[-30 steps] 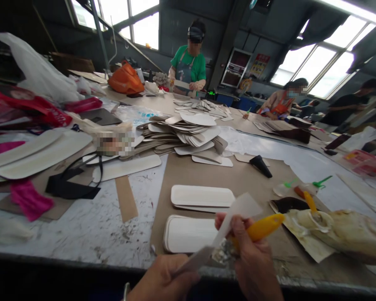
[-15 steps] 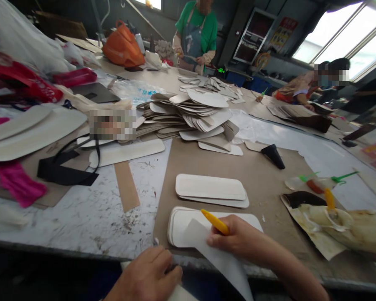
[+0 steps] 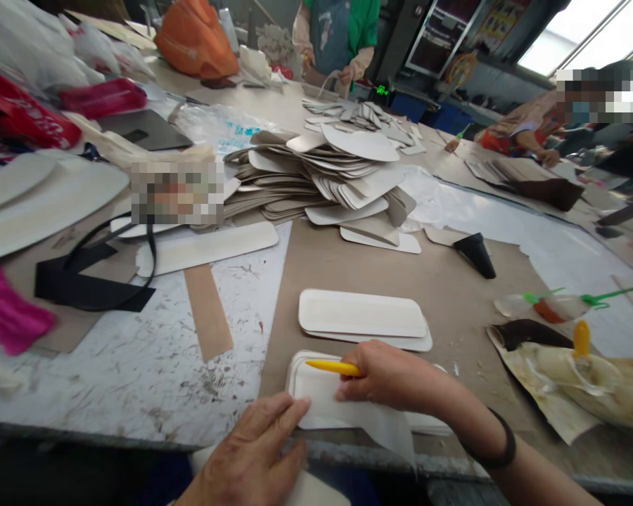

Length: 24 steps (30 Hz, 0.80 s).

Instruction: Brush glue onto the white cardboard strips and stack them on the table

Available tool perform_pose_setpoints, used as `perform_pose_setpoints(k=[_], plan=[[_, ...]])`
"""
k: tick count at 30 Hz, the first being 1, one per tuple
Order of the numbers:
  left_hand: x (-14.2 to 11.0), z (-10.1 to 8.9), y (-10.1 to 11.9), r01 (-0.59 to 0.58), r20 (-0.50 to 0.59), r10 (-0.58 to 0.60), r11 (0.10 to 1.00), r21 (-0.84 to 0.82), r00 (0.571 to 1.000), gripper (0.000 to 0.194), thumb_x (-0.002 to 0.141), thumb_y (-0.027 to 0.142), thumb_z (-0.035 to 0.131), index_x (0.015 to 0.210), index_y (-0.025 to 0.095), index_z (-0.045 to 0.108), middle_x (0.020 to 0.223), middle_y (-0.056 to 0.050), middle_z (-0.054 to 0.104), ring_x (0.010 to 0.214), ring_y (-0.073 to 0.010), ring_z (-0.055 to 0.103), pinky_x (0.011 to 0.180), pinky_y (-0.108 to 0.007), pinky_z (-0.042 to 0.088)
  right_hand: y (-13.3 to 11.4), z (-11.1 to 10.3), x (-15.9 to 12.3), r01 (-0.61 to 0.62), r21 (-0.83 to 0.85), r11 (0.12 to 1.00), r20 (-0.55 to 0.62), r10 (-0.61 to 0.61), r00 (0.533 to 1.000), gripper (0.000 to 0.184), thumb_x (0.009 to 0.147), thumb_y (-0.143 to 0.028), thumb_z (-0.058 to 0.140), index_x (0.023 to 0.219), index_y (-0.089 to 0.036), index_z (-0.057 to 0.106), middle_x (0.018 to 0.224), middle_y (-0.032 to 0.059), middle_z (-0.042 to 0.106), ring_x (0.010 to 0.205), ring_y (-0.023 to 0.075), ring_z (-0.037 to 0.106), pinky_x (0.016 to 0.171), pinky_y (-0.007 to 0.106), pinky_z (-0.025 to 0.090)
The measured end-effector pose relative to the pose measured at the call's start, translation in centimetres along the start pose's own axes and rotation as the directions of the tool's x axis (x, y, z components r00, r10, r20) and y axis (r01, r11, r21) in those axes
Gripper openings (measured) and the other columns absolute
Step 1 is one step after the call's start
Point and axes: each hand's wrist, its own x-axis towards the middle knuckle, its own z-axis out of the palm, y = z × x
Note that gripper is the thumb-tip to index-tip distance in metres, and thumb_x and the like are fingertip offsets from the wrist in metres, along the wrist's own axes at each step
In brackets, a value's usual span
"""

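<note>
My right hand (image 3: 380,376) is closed round a yellow tapered tool (image 3: 330,367), its tip pointing left. Its thumb and fingers also pinch a thin, translucent white sheet (image 3: 369,419). The sheet lies over a stack of white rounded panels (image 3: 294,379) at the table's front edge, and its tail droops toward the edge. My left hand (image 3: 253,450) is at the stack's lower left corner, fingers stretched out and thumb apart, fingertips touching the sheet's left side. Below this hand a pale panel (image 3: 316,492) shows at the bottom, partly hidden.
Two more white panels (image 3: 361,314) lie just behind. Farther back is a big pile of panels (image 3: 316,176). A glue-stained container (image 3: 585,372) with a yellow handle, green-tipped bottles (image 3: 556,308) and a black cone (image 3: 475,254) stand right. Two people work across the table.
The sheet has moved from slanting across the stack to lying along it. My right hand has turned the yellow tool flatter, and my left fingers have straightened onto the sheet. The view has shifted.
</note>
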Motion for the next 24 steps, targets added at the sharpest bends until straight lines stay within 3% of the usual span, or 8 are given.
perform_pose_setpoints(k=[5, 8, 13, 24], plan=[[0.2, 1.3, -0.4, -0.004, -0.101, 0.005, 1.0, 0.009, 0.995, 0.026, 0.087, 0.011, 0.038, 0.078, 0.02, 0.061, 0.112, -0.006, 0.062, 0.108, -0.0215, 0.051, 0.094, -0.033, 0.044, -0.1, -0.1, 0.5, 0.017, -0.05, 0.999, -0.01, -0.018, 1.0, 0.02, 0.071, -0.028, 0.064, 0.055, -0.017, 0.057, 0.046, -0.0064, 0.042, 0.045, 0.0076, 0.036, 0.043, 0.021, 0.022], [0.3, 1.8, -0.4, 0.04, -0.115, -0.043, 0.999, -0.024, 0.992, 0.028, 0.087, 0.011, 0.037, 0.074, 0.02, 0.06, 0.109, -0.005, 0.064, 0.106, -0.0202, 0.051, 0.095, -0.032, 0.043, -0.1, -0.1, 0.5, 0.013, -0.065, 0.998, -0.007, -0.013, 1.0, 0.02, 0.072, -0.027, 0.064, 0.056, -0.017, 0.059, 0.045, -0.0063, 0.042, 0.044, 0.0079, 0.037, 0.042, 0.021, 0.023], [0.4, 1.8, -0.6, 0.016, -0.109, -0.018, 1.0, -0.024, 0.994, 0.032, 0.089, 0.012, 0.033, 0.071, 0.02, 0.059, 0.108, -0.005, 0.064, 0.105, -0.0205, 0.052, 0.093, -0.031, 0.042, -0.5, -0.2, 0.4, 0.017, -0.105, 0.994, -0.012, -0.019, 1.0, 0.015, 0.071, -0.026, 0.065, 0.059, -0.017, 0.063, 0.046, -0.006, 0.042, 0.046, 0.0087, 0.039, 0.043, 0.02, 0.025], [1.8, -0.7, -0.7, -0.006, 0.181, 0.011, 1.0, -0.03, 0.983, 0.027, 0.089, 0.011, 0.037, 0.079, 0.019, 0.061, 0.113, -0.008, 0.064, 0.105, -0.0224, 0.054, 0.09, -0.033, 0.047, -1.3, -0.5, 0.1, 0.018, -0.246, 0.969, -0.044, -0.03, 0.999, 0.016, 0.074, -0.03, 0.066, 0.078, -0.015, 0.072, 0.063, 0.003, 0.065, 0.049, 0.011, 0.046, 0.044, 0.022, 0.025]])
